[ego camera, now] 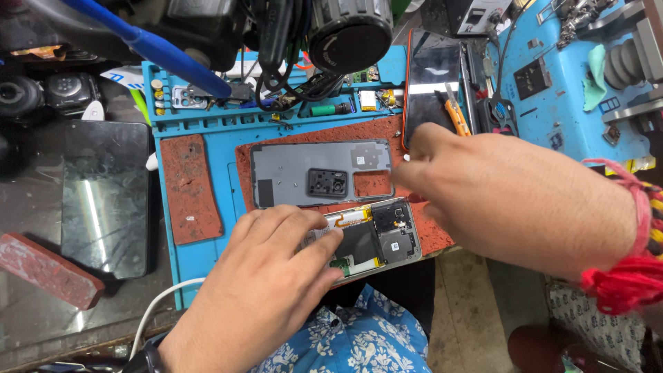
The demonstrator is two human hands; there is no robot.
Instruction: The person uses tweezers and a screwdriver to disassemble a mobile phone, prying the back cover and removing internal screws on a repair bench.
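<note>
Two hands mid-frame: left hand (269, 276) flat, fingers spread, pinning opened phone (376, 238); back cover (321, 173) already off; right hand (497, 190) fingers unclear.

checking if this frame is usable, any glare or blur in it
Head view: the right hand is motion-blurred at the fingers, while the left hand and opened phone stay sharp; a bright glare streak runs down the dark glass panel; wide-angle distortion bends the blue mat edges.
</note>
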